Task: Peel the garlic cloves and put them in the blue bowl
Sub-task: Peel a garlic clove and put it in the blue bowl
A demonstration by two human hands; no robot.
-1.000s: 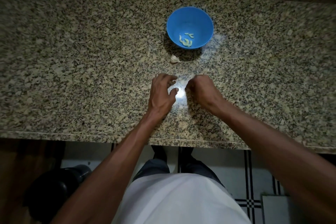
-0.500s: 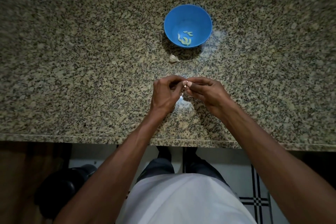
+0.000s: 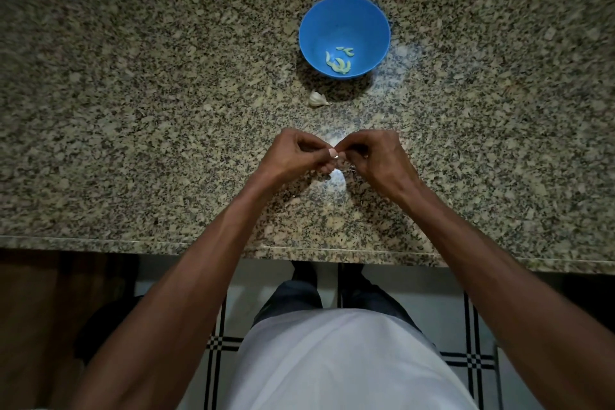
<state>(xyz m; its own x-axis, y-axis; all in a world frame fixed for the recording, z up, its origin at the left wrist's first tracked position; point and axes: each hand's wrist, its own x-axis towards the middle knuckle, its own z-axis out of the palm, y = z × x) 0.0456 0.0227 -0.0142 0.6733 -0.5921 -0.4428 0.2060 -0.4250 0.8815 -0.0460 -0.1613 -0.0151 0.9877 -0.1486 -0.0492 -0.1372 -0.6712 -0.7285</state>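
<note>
On speckled granite [image 3: 133,110], the glossy round blue bowl [image 3: 319,27] holds pale curved cloves [image 3: 339,63], while the left hand [image 3: 293,153] and right hand [image 3: 376,156], fingers curled, pinch a small clove [image 3: 333,154] together.

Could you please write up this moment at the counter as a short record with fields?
surface: granite countertop
bowl: blue bowl, upright, toward the back of the counter
bowl contents: several peeled garlic cloves
loose item: unpeeled garlic piece on the counter, just in front of the bowl, apart from it
left hand: pinching a small garlic clove
right hand: fingertips meeting the left hand's at that clove
stage: peeling under way; clove not yet in the bowl
</note>
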